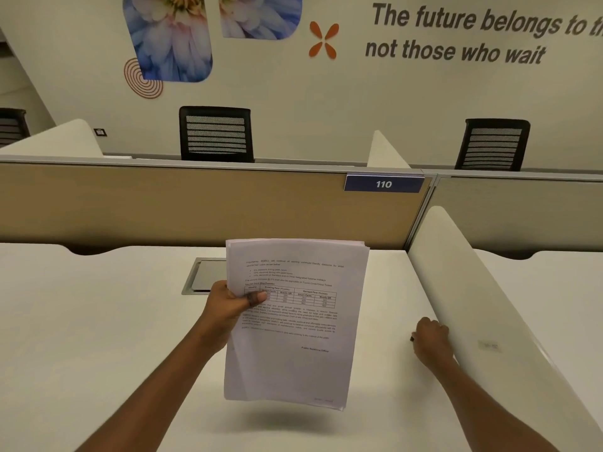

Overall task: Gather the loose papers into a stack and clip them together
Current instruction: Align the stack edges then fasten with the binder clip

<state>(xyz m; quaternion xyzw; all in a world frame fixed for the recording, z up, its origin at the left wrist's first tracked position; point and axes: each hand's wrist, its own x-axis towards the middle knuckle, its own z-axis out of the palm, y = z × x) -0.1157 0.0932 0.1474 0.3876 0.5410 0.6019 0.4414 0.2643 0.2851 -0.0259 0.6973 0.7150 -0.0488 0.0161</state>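
One stack of papers (293,337), grasped in my left grip (230,305), partly covers the worktop's (98,321) far-edge hatch (205,275); my right grip (430,344), beside the divider (473,282), I cannot tell: its underside is hidden.

Black chair (216,135) — tan partition (163,203)

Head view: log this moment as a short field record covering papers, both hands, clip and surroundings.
papers: one paper stack, text facing the camera, held above the desk, top edges slightly uneven
left hand: grips the stack's left edge, thumb on top
right hand: on the desk beside the white divider, fingers curled at a small dark item
clip: none on the stack; dark item too small to identify
behind: label 110
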